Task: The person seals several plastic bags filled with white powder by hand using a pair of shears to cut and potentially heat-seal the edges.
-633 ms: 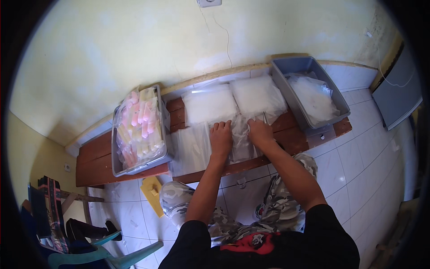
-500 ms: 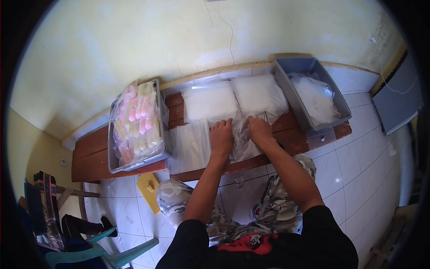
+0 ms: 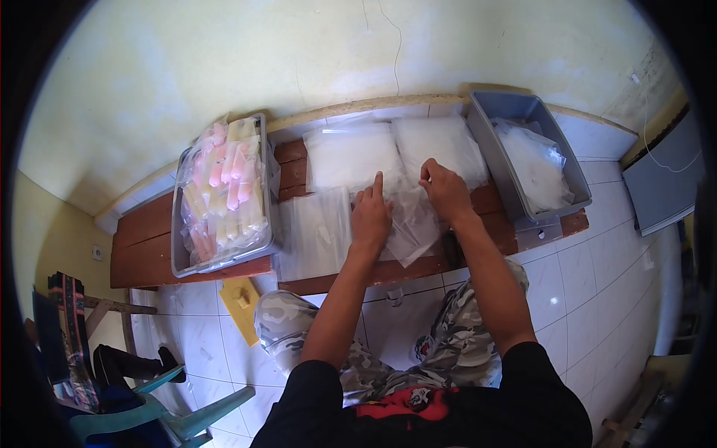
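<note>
A loose clear bag [image 3: 415, 228] lies at the front middle of the bench [image 3: 160, 243], between the two hands; its long axis runs roughly from back to front, slightly aslant, with one lower corner pointing at the front edge. The left hand [image 3: 372, 214] is at its left side, forefinger straight toward the back edge, other fingers bent; the right hand [image 3: 448, 193] is bent over the front of a white pile. The hands are apart from each other; whether either grips plastic, I cannot tell. Half a second ago both hands were lower, closer together at the bag; since then the right has moved back and away, and the left forefinger has straightened. There are two white piles [image 3: 353, 157] along the back edge, one flat stack of clear bags [image 3: 314, 235] near the front edge, and two grey bins [image 3: 270, 194], one toward each end.
</note>
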Demonstrator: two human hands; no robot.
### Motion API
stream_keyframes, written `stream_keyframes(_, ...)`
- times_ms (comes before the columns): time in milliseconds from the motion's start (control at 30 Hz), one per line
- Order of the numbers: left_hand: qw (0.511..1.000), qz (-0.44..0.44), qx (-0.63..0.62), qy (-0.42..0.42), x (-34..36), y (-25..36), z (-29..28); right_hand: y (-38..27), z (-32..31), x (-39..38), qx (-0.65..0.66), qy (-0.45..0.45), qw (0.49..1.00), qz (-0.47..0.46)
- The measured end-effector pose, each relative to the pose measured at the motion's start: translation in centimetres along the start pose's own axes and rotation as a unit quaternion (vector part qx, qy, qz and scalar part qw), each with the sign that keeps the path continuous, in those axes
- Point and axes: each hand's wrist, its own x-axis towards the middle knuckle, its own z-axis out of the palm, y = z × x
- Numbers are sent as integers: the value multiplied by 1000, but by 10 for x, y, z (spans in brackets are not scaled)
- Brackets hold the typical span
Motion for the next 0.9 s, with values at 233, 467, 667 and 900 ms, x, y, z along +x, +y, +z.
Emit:
stream_keyframes(233, 995, 28, 77, -54, 0, 2, 1, 15, 16, -4, 49, -12, 999, 8)
stream_keyframes(467, 986, -16, 163, -29, 1, -6, 4, -2, 4, -28, -131, -102, 980, 113)
stream_keyframes(667, 993, -12, 115, 30, 2, 0, -2, 7, 3, -33, -131, -119, 978, 115)
stream_keyframes(900, 980, -64, 116, 146, 35, -18, -32, -18, 9, -24, -39, -28, 998, 45)
